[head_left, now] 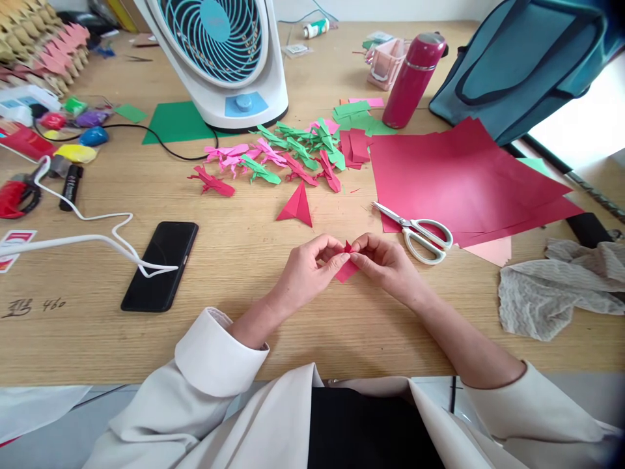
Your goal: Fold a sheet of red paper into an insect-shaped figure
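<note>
A small red piece of folded paper (346,272) is pinched between my two hands, just above the table's near part. My left hand (312,264) grips its left side with thumb and forefinger. On the other side my right hand (385,266) is closed on it in the same way; the fingers hide most of the folds. Beyond them lies a folded red paper triangle (297,206). White-handled scissors (420,236) rest right of my right hand, blades pointing up and left. Several finished folded paper figures, such as a red one (213,182), lie in a cluster farther back.
Large red sheets (439,176) spread at the right, near a red thermos (414,81) and a blue bag (512,71). A white fan (234,65) stands at the back. Left are a black phone (159,267) and a white bent stand (97,240). A grey cloth (547,293) lies right.
</note>
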Demonstrator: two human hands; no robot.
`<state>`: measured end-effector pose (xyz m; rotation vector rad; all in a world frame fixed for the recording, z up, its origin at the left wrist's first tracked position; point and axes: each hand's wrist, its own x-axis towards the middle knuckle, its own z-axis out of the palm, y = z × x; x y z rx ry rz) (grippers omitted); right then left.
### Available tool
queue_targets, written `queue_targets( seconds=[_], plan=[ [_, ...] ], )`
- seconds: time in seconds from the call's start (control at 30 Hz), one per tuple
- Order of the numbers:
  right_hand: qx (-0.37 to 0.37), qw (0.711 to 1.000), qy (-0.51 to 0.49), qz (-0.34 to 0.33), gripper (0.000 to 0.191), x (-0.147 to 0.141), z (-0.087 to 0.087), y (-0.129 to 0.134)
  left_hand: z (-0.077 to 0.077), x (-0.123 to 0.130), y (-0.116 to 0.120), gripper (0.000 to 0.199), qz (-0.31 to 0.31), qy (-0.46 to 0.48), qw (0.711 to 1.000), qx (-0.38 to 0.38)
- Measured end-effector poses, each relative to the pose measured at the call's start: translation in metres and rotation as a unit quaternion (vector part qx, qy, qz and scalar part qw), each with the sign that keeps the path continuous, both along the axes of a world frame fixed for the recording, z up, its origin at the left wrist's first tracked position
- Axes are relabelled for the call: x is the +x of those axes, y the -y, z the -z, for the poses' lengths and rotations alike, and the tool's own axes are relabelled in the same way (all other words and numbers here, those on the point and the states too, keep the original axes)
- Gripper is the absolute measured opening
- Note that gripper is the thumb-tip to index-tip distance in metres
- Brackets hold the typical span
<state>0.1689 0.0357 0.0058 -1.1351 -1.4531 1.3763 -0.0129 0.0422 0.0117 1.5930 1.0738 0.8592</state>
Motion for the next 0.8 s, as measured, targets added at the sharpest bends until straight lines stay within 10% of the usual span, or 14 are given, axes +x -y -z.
queue_targets(
  seconds=[0.4,0.8],
  plan=[
    [-0.011,1.0,-0.007,-0.003,0.029,0.0,-0.0024,0.0016,-0.004,-0.0018,-0.0031,0.004,-0.056,0.02,0.993,0.104],
    [0.002,1.0,0.011,-0.01,0.03,-0.0028,0.0032,0.0029,-0.0011,0.0009,-0.0026,0.007,-0.028,0.025,0.998,0.054]
  ],
)
